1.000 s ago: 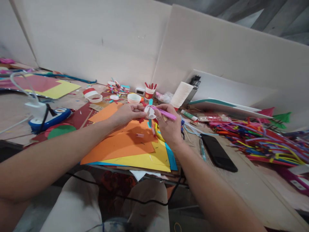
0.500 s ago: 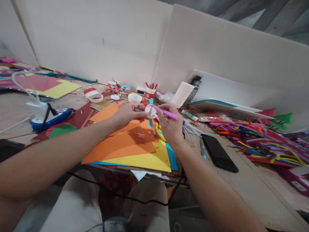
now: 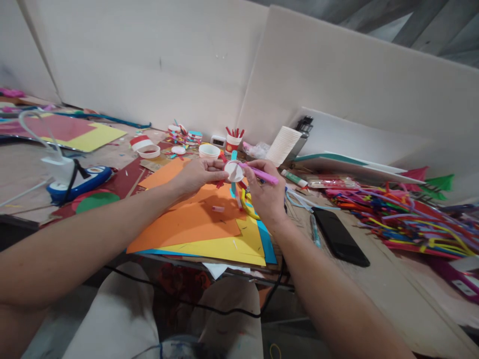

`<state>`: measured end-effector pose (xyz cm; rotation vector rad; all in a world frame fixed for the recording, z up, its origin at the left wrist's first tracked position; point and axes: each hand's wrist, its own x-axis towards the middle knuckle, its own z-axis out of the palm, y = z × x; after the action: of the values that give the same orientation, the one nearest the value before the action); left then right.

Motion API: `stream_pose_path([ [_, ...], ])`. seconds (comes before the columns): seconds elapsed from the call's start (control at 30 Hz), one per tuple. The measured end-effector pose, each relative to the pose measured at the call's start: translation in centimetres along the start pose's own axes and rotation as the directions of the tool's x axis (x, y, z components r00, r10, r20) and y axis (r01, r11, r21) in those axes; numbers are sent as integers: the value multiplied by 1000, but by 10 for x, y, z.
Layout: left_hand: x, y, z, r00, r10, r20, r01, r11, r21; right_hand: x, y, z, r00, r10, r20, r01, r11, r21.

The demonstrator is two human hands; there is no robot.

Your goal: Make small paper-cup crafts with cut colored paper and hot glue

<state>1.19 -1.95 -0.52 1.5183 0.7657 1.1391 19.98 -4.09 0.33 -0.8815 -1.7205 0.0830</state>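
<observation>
Between thumb and fingers, my left hand point(image 3: 200, 175) holds the edge of a small white disc point(image 3: 234, 172) that has red and light-blue strips sticking out around it. My right hand point(image 3: 266, 192) is closed around a pink pen point(image 3: 262, 174), its tip at the disc's right side. Both hands are over stacked sheets of orange paper point(image 3: 194, 214) and yellow paper point(image 3: 232, 247). A small pinkish cap-like piece point(image 3: 218, 209) rests on the orange paper. Beside my right hand, a yellow bent strip point(image 3: 249, 205) lies partly hidden.
Behind my hands stand a white paper bowl point(image 3: 209, 151), a cup of red sticks point(image 3: 233, 143) and a leaning stack of paper cups point(image 3: 284, 144). To the right lie a black phone point(image 3: 340, 237), a glue stick point(image 3: 294, 178) and many pipe cleaners point(image 3: 411, 217). A blue-and-white device point(image 3: 80, 182) sits left.
My right hand and the pen have shifted very slightly to the right at the disc. My left hand keeps nearly the same place and grip.
</observation>
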Motion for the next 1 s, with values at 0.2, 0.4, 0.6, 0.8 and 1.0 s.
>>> stream_pose_path([
  [0.2,0,1,-1,999,-2,-33,3,1000,19,1,-1,0,1000,3,-5,-3,1000,-13],
  [0.4,0,-1,-2,999,18,-41,-19,999,-32,1,0,0,1000,-2,-10,2,1000,-30],
  [0.6,1,-2,-4,997,13,-79,-17,999,-39,1,0,-1,1000,-12,-12,11,999,-49],
  [0.8,2,-3,-4,995,29,-98,-33,999,-41,1,2,-1,1000,-9,-9,9,999,-44],
  [1.0,2,-3,-4,990,20,-142,-27,999,-44,1,3,0,1000,-13,-7,12,998,-69],
])
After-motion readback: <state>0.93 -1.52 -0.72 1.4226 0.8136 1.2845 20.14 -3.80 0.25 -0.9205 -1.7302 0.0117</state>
